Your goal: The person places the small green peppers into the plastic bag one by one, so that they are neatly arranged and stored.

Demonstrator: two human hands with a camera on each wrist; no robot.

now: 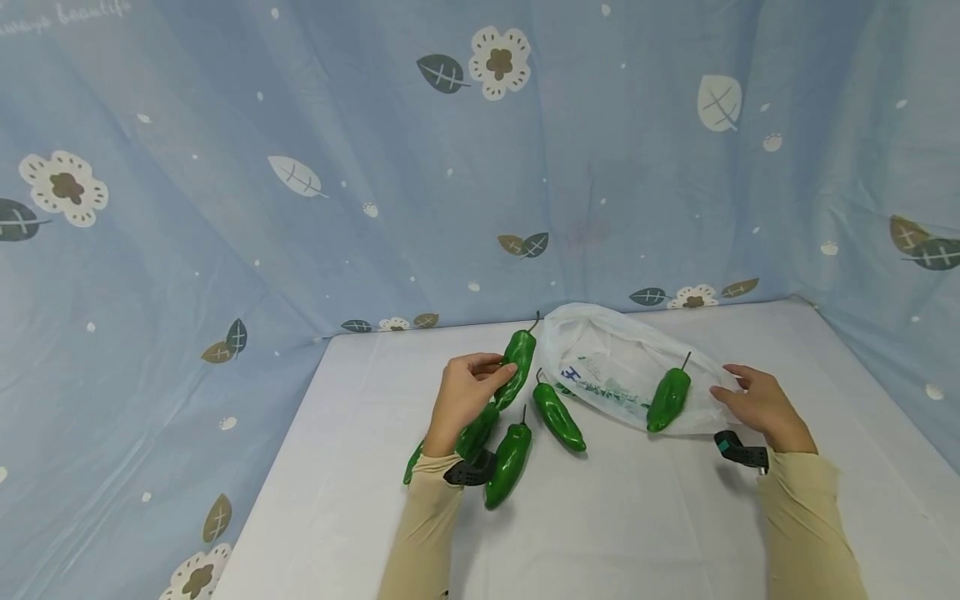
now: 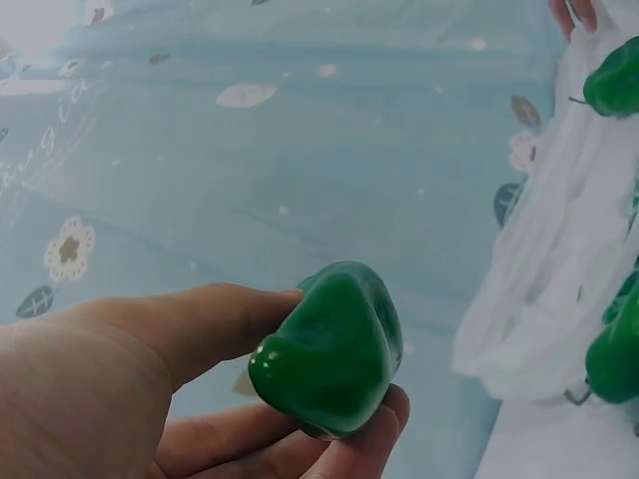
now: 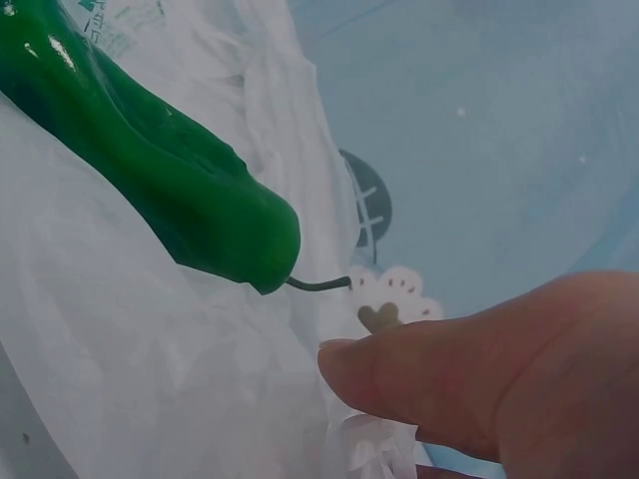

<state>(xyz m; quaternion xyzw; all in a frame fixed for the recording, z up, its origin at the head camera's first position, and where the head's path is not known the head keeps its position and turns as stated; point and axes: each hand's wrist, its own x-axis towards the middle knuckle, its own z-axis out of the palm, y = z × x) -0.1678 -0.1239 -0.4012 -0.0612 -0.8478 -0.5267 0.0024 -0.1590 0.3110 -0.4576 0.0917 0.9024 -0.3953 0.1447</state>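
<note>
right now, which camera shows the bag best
The head view: nearly the whole bag shows, print included. The left wrist view catches only part, toward its right edge; the right wrist view shows a close stretch, partly behind a pepper.

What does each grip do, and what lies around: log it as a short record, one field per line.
Left grip: holds a long green pepper, stem end farthest from the person
Right grip: at the bag's right edge; whether it pinches is unclear
White plastic bag: on the table, blue and green print
Pepper on bag: right part, stem pointing away
Other peppers: left of the bag; some partly hidden by the left arm, exact count unclear
Table: white covering
Backdrop: blue, leaf and flower pattern
</note>
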